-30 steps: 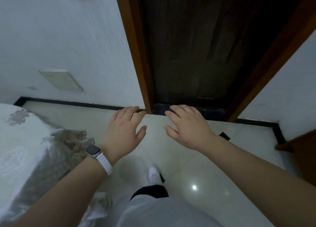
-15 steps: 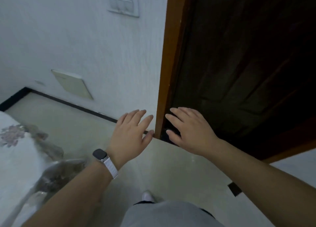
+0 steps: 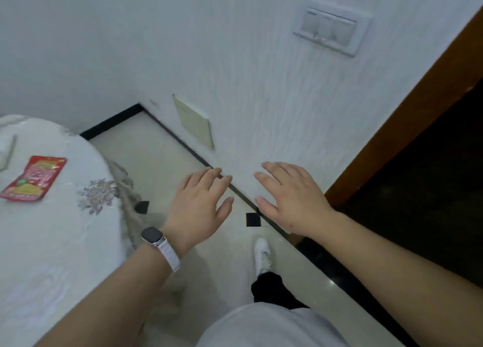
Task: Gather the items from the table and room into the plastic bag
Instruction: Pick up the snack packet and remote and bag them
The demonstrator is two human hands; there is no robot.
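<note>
A red snack packet point(image 3: 34, 178) lies flat on the round table point(image 3: 52, 236), which wears a white flowered cloth, at the left of the view. My left hand point(image 3: 201, 205), with a watch on its wrist, hovers palm down over the floor, well right of the packet, fingers spread and empty. My right hand point(image 3: 292, 197) floats beside it in front of the wall, also spread and holding nothing. A pale flat object point(image 3: 6, 153) shows at the table's far left edge, cut off by the frame. No plastic bag is in view.
A white wall with a switch plate point(image 3: 332, 28) and a low cover plate point(image 3: 194, 121) stands ahead. A dark wooden door point(image 3: 423, 189) in a brown frame fills the right. The floor is pale tile with black skirting; my white shoe point(image 3: 262, 255) is below.
The view has swung left: the door slid to the right edge, and the table top with the red packet came into sight. Both hands stay open and empty in front of me.
</note>
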